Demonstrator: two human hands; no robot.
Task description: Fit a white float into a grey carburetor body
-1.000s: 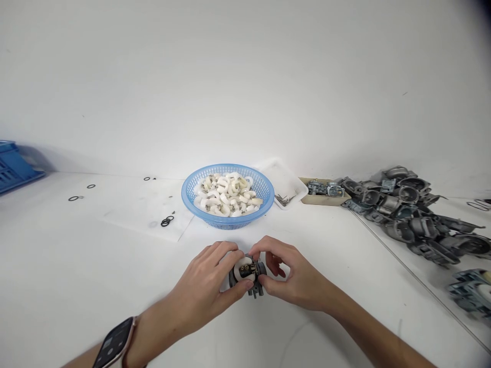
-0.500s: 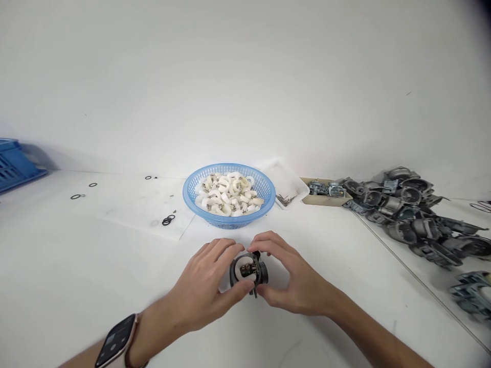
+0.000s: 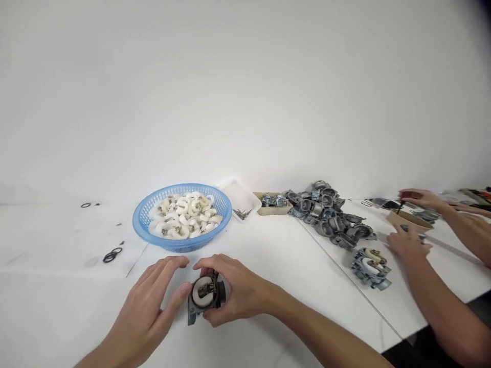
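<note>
A grey metal carburetor body [image 3: 195, 309] rests on the white table in front of me, its round opening facing up. Inside it sits a C-shaped white float [image 3: 197, 296] around brass parts. My right hand [image 3: 238, 291] curls around its right side, thumb at the near edge and fingers at the far edge. To the left, my left hand [image 3: 153, 294] is open, with its thumb tip close to the body's rim; whether it touches I cannot tell.
Behind my hands stands a blue basket [image 3: 180, 246] full of white floats. Beside it are a white tray [image 3: 233, 191] with metal pins, a cardboard box [image 3: 274, 210] and piled carburetor bodies [image 3: 326, 209]. Black rings [image 3: 112, 255] lie left. At right, a co-worker's hand [image 3: 410, 245] handles a part.
The view has swung right, bringing a co-worker's arms into sight. My left hand has drawn away from the carburetor, while my right hand has closed around it.
</note>
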